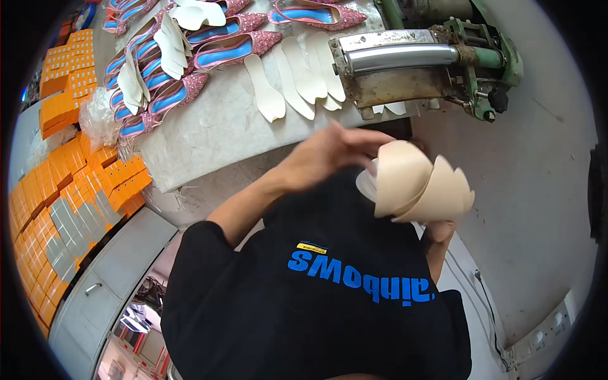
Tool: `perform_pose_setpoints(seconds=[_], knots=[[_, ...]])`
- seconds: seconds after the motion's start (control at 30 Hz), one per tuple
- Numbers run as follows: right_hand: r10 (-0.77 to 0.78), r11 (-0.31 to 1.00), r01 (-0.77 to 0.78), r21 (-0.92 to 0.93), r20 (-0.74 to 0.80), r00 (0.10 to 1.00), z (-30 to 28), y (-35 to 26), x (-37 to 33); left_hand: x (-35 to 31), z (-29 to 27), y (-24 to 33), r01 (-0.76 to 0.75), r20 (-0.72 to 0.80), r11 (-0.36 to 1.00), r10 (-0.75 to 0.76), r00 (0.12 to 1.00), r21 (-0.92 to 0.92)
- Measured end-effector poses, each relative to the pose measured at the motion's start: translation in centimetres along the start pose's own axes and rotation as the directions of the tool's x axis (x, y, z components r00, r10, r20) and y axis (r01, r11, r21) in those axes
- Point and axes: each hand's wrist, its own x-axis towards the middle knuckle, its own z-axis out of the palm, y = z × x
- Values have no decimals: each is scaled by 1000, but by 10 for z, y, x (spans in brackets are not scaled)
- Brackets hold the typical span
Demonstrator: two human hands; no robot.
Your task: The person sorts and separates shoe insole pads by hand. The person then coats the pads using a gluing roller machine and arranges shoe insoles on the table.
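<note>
A fanned stack of cream shoe insoles (421, 187) curves in front of my chest. My right hand (441, 230) grips it from below, mostly hidden behind the pieces. My left hand (332, 151) reaches to the stack's left side, blurred, with its fingertips partly behind the nearest insole. A paler, whitish edge (366, 185) shows beside those fingers; whether they grip it I cannot tell. On the table ahead, several loose cream insoles (265, 95) lie side by side next to a green machine with a shiny metal roller (402, 58).
Pink glittery shoes with blue insides (237, 47) crowd the table's (190, 149) far left, some with insole bundles (172, 47) on them. Orange boxes (54, 183) are stacked at left above a grey cabinet (95, 297). A wall with a socket strip (548, 329) stands at right.
</note>
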Motion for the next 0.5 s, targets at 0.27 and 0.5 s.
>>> perform_pose_setpoints(seconds=[0.27, 0.5], knots=[[-209, 935, 206, -287, 23, 978, -2, -21, 13, 27, 53, 5, 15, 221, 953, 55, 974, -303], [-87, 947, 64, -315, -61, 994, 4, -32, 27, 20, 60, 37, -619, 434, -18, 730, 529, 785]])
